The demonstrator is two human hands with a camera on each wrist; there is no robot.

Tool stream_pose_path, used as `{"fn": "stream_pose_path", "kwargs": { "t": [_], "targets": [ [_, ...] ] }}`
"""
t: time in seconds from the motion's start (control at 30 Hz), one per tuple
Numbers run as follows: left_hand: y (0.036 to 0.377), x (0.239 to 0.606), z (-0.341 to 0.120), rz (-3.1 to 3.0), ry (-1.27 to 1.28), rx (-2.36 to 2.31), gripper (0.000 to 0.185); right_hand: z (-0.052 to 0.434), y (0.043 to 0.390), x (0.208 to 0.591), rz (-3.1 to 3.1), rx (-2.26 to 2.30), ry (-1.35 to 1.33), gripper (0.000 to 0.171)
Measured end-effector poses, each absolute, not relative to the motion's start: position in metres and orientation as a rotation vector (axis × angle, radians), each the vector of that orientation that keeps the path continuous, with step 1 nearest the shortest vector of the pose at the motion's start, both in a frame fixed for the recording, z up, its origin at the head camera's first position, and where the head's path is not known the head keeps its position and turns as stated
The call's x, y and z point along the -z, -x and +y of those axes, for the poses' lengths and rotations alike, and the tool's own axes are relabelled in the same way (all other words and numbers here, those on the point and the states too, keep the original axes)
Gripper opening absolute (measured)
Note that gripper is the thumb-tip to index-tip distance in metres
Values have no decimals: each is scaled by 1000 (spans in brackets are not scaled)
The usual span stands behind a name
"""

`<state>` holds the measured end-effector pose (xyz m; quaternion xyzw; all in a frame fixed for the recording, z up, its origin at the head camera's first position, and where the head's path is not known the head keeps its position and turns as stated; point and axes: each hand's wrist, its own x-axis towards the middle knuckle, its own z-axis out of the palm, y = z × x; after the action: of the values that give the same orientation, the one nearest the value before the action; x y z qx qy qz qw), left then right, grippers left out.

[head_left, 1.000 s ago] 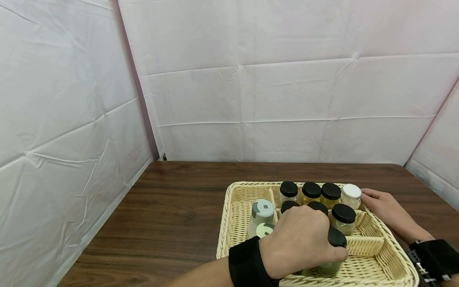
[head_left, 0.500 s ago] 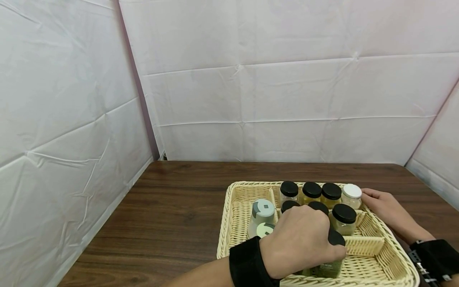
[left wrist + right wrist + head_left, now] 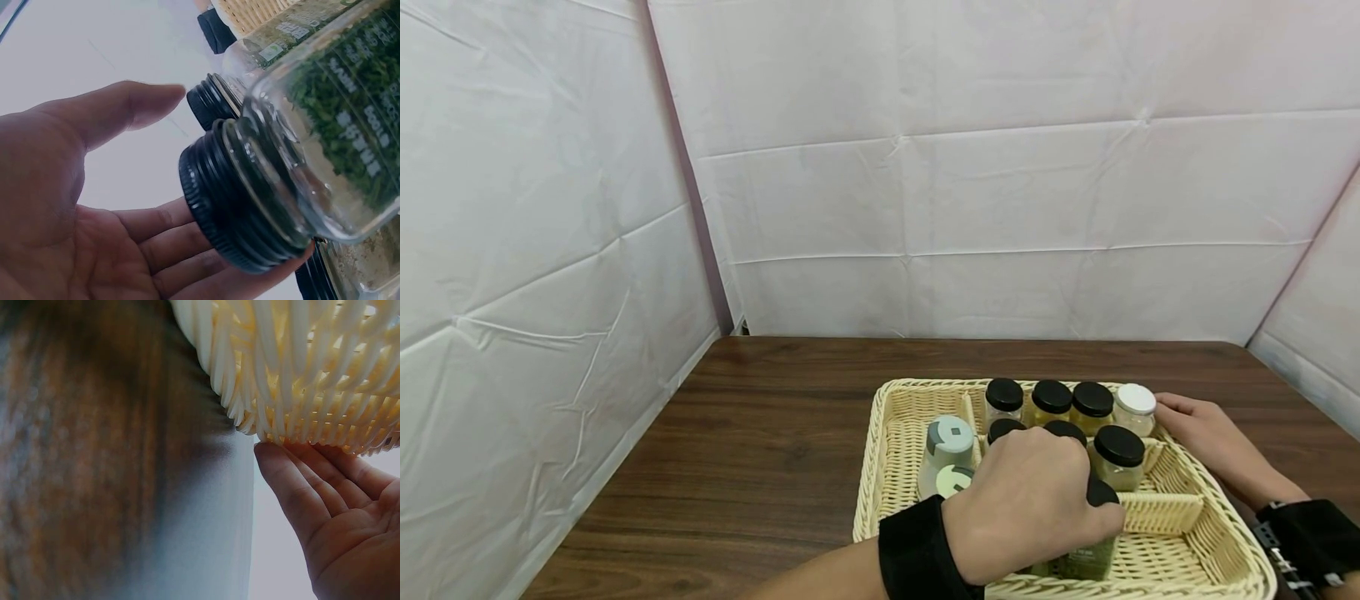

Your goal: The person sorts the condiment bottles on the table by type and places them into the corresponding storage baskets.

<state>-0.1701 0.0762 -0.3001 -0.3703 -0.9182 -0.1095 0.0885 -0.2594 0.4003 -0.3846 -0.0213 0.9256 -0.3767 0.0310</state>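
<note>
Gripping the herb jar (image 3: pixel 1086 554) by its black lid, fingers curled, in the basket's (image 3: pixel 880 467) near compartment, left hand (image 3: pixel 1026 500) should lift straight while right hand (image 3: pixel 1206 437), fingers flat and holding nothing, steadies the far-right rim.

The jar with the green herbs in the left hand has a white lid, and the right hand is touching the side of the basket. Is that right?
Not quite. The left hand does hold the jar of green herbs, but its lid is black, not white, as the left wrist view shows. The right hand does touch the basket.
</note>
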Motion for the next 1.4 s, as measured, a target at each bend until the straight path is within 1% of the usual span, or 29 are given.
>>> {"fn": "stream_pose_path", "kwargs": {
  "t": [0.17, 0.47, 0.83, 0.93, 1.07, 1.13, 1.4],
  "targets": [
    [169, 299, 75, -2730, 1072, 350, 62, 399, 258, 384, 2832, 1174, 77, 75],
    [168, 293, 72, -2724, 1046, 385, 61, 395, 255, 382, 2785, 1212, 84, 84],
    [170, 276, 55, -2583, 1071, 533, 54, 396, 256, 383, 2796, 1212, 84, 83],
    [171, 272, 52, -2588, 1043, 576, 49, 396, 257, 384, 2804, 1200, 79, 83],
    [172, 267, 48, -2627, 976, 630, 32, 398, 258, 385, 2832, 1181, 75, 79],
    [173, 264, 46, -2644, 949, 671, 27, 399, 258, 385, 2834, 1178, 76, 77],
    [183, 257, 28, -2627, 924, 894, 39, 399, 258, 384, 2809, 1186, 72, 77]
  ]
}}
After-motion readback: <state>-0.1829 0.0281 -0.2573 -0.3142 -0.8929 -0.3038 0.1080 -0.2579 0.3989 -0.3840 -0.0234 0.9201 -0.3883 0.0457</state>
